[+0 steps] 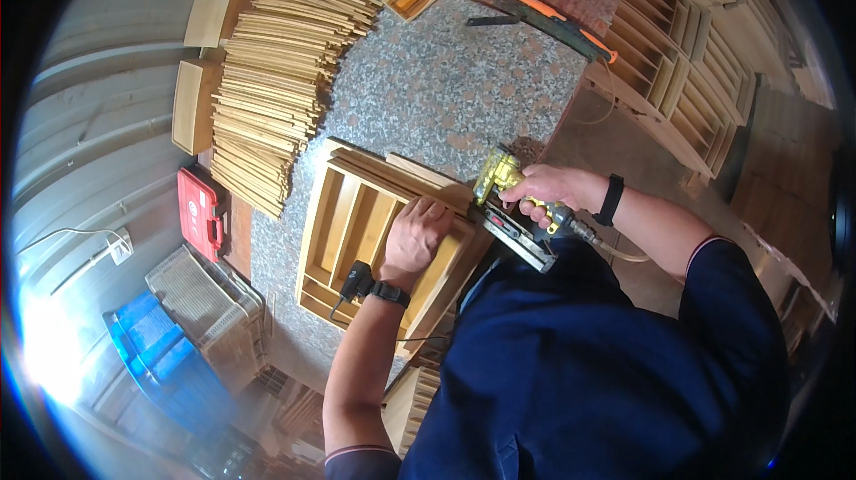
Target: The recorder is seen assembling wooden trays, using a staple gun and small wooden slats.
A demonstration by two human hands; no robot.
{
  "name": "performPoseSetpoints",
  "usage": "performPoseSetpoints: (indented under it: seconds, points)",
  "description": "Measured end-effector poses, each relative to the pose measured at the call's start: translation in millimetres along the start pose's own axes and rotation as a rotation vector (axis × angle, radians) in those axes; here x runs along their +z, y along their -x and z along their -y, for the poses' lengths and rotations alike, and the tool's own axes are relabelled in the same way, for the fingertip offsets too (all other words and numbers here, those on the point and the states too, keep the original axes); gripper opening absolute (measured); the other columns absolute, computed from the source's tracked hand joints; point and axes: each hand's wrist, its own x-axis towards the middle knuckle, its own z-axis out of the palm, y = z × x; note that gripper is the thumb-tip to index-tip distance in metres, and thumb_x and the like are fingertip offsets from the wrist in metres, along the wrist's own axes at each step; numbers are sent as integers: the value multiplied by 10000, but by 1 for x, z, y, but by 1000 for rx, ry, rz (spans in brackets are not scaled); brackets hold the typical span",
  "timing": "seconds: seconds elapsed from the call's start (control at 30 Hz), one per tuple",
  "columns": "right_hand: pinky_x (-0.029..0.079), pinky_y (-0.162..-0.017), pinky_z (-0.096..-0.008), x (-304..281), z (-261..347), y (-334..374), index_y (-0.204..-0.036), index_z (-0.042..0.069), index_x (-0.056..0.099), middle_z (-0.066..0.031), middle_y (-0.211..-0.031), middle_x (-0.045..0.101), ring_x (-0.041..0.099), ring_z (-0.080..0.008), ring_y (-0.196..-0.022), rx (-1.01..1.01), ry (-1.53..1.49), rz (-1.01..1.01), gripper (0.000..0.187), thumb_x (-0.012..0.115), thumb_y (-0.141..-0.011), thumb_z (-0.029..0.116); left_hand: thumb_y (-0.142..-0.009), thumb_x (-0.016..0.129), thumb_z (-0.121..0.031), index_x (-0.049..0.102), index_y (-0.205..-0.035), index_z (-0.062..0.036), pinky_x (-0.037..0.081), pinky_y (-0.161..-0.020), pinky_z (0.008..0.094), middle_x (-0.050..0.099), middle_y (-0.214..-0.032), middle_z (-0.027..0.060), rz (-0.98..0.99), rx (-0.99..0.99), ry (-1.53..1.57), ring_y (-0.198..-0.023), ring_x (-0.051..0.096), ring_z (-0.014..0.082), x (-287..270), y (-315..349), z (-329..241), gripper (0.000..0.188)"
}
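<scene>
A light wooden compartment tray (311, 229) with several dividers lies at the table's near edge, in front of my body. My left hand (417, 235) has its fingers curled over the tray's right part, gripping the wood there. In my right hand (544, 190) is a yellow air nail gun (498, 170), held by its handle with the fingers wrapped round it. The gun's nose is close to the tray's far right corner; whether they touch cannot be made out. Its long metal magazine (519, 237) slants toward my body, and an air hose (621, 254) trails from the handle.
Thin wooden strips (276, 79) stand in a long row at the left of the speckled table (428, 79). A red case (201, 213) and a blue crate (165, 346) are at left. An orange-handled tool (535, 2) lies far right. Stacked wooden trays (678, 70) stand beyond the table's right edge.
</scene>
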Motion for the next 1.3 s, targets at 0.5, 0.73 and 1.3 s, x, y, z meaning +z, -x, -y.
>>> performPoseSetpoints:
  seconds: [0.5, 0.73, 1.3]
  points:
    - [467, -450, -333, 0, 16, -8, -944, 51, 593, -11, -621, 512, 487, -124, -489, 16, 36, 23, 215, 658, -1052, 225, -882, 658, -159, 721, -1082, -99, 553, -941, 416, 688, -1105, 63, 35, -27, -7, -1080, 660, 278, 2, 0, 1, 218]
    - [457, -449, -314, -1, 14, -2, -949, 71, 572, 2, -624, 490, 472, -108, -490, 94, -13, 30, 198, 642, -1061, 219, -871, 658, -155, 723, -1085, -92, 555, -943, 420, 695, -1112, 69, 80, -41, 11, -1083, 664, 286, -1, 0, 2, 232]
    - [467, -443, -309, -18, 47, -20, -1033, 100, 559, 6, -646, 508, 507, -105, -502, -152, -46, -94, 275, 649, -1070, 357, -851, 723, -181, 726, -1061, -65, 548, -984, 439, 700, -1079, 90, 74, -73, 59, -1110, 667, 315, -21, -13, 3, 240]
